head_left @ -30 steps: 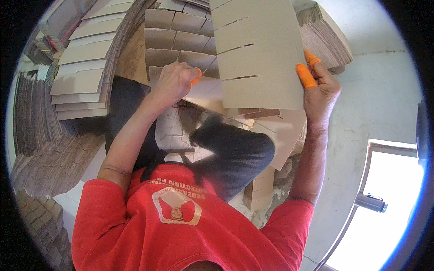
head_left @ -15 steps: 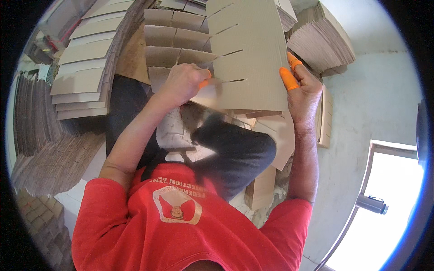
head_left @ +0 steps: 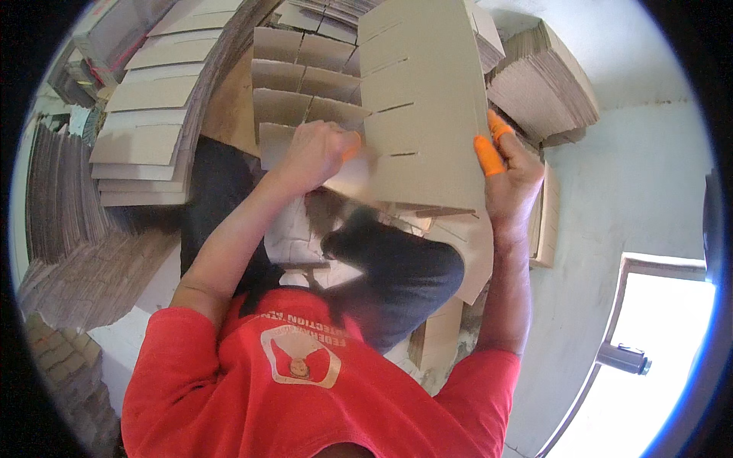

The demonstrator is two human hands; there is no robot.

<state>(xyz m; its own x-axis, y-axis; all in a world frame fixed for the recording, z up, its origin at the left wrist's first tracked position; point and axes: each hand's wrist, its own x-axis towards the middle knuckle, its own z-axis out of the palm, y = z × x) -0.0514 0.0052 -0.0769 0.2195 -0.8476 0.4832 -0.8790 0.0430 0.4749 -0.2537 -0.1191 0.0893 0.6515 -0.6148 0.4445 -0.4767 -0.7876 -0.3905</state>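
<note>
Fanned stacks of flat brown cardboard blanks lie at left, another corrugated pile at upper right. Slotted cardboard sheet, three cuts visible, is held over an assembled divider grid. Right hand grips its edge, left hand pinches its slotted side; orange finger cots on both.

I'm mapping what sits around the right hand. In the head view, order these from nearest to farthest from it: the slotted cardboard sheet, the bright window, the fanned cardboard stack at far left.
1. Slotted cardboard sheet: held by the right hand.
2. Bright window: lower right.
3. Fanned cardboard stack: far left.
</note>
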